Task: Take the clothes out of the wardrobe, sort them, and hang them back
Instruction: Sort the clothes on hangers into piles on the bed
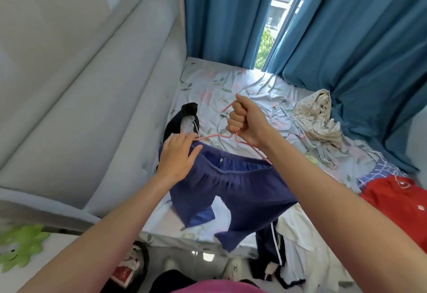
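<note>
My right hand (243, 120) grips the hook and neck of a pink hanger (213, 136) held above the bed. Navy blue shorts (233, 191) hang from the hanger by their waistband, legs dangling toward the bed's near edge. My left hand (179, 156) lies with fingers spread on the left end of the waistband, at the hanger's left arm. A black garment with a pale label (182, 119) lies on the bed just behind my left hand.
The bed (215, 82) has a floral sheet. A crumpled floral cloth (317, 117), a blue checked piece (379, 173) and a red garment (399, 202) lie on the right. White and dark striped clothes (298, 246) hang over the near edge. Blue curtains (346, 26) stand behind; a padded headboard (104, 84) stands at left.
</note>
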`<state>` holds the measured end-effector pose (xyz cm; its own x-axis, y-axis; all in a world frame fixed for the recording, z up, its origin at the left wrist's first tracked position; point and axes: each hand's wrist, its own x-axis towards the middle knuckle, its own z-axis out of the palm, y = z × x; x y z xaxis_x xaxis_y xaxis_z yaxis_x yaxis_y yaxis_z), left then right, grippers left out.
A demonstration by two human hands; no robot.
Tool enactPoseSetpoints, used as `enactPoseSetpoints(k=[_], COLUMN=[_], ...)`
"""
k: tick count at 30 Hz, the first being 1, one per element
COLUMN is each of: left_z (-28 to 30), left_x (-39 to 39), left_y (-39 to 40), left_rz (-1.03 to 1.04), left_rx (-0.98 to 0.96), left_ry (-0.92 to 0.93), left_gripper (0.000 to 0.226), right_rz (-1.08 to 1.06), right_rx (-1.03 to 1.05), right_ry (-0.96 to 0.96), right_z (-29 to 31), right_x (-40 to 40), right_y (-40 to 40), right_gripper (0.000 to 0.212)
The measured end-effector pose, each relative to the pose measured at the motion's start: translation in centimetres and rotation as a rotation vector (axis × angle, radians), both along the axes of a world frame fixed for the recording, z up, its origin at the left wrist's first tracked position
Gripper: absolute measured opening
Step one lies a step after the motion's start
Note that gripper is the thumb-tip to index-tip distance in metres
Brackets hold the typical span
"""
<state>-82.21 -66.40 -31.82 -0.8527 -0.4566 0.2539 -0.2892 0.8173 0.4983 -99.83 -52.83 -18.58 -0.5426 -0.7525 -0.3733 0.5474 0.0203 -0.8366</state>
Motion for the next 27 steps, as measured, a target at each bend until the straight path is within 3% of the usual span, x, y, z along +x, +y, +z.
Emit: enactPoseSetpoints(k=[3,7,10,15,19,22,27], left_z=[0.4,0.8,0.2,0.8,1.4,0.7,-1.1], left_x=[-0.8,-1.0,-0.7,-0.4,-0.1,0.7,3.1], left_y=[-0.6,-1.0,-1.6,-2.2,-2.3,-2.3,-2.2], left_rz=[-0.098,-0.137,-0.12,-0.111,-0.108,-0.113,-0.185], left_rx=[0.152,0.166,0.173,0.143,0.037,-0.011,0.008], left_ry=[-0.033,-0.066,-0.068,-0.04,-0.023,-0.037,-0.169], left_gripper=[0.024,0.03,0.031,0.028,0.028,0.027,0.029], right_rz=[-0.021,-0.067,0.107,0.342,0.26,0.244,0.333], right_rx=[0.041,0.223,0.45,0.914,0.883,0.873,0.899], right_ry=[0.13,0.546,0.814,1.246,1.205,1.187,1.169], right_z=[-0.5,-2.4,-4.6,-8.7,-9.3,-9.6,-10.7], right_x=[-0.4,-1.0,-1.0,-1.3,-0.7,0.0,1.8], right_y=[1.0,3.4,6.4,10.4,11.5,11.8,12.8], right_gripper=[0.059,0.047,0.034,0.048,0.013,0.025,0.024])
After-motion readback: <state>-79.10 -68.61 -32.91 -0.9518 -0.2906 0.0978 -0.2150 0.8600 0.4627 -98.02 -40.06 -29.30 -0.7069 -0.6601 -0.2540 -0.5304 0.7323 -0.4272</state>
